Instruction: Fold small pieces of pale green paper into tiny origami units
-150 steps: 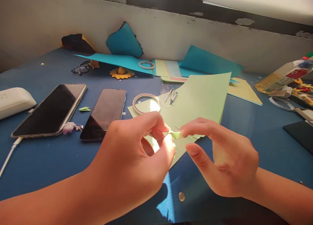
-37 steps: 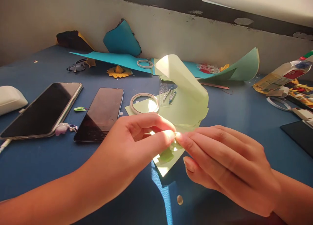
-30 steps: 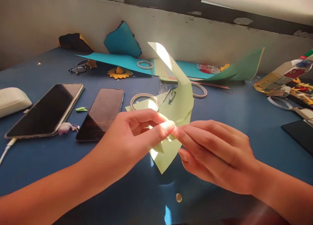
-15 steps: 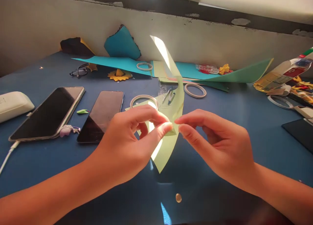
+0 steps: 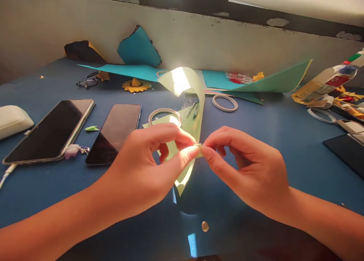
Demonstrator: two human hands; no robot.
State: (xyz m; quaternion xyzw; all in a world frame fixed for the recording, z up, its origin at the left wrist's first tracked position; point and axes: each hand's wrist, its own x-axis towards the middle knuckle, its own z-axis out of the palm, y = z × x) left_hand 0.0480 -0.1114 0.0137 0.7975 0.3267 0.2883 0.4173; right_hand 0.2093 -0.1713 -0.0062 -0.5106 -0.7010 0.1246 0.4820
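A long pale green paper strip point(image 5: 199, 113) curls up and over behind my fingers, its top end bent to the left and its lower end pointing down. My left hand point(image 5: 153, 158) pinches a small folded part of the paper between thumb and index finger. From the right, my right hand point(image 5: 247, 162) pinches the edge of the same folded part, its fingertips close to those of my left hand. The fold itself is small and partly hidden by the fingertips.
Two phones point(image 5: 51, 130) point(image 5: 115, 134) lie at the left. Tape rings point(image 5: 224, 103) point(image 5: 165, 110) sit behind my hands. Blue-green sheets point(image 5: 278, 83) and a yellow paper flower point(image 5: 135, 85) are farther back. A bottle point(image 5: 327, 83) leans at the right.
The strip's upper end has curled over to the left and downward. My right fingertips have closed in on the folded part beside my left ones. The view has shifted slightly.
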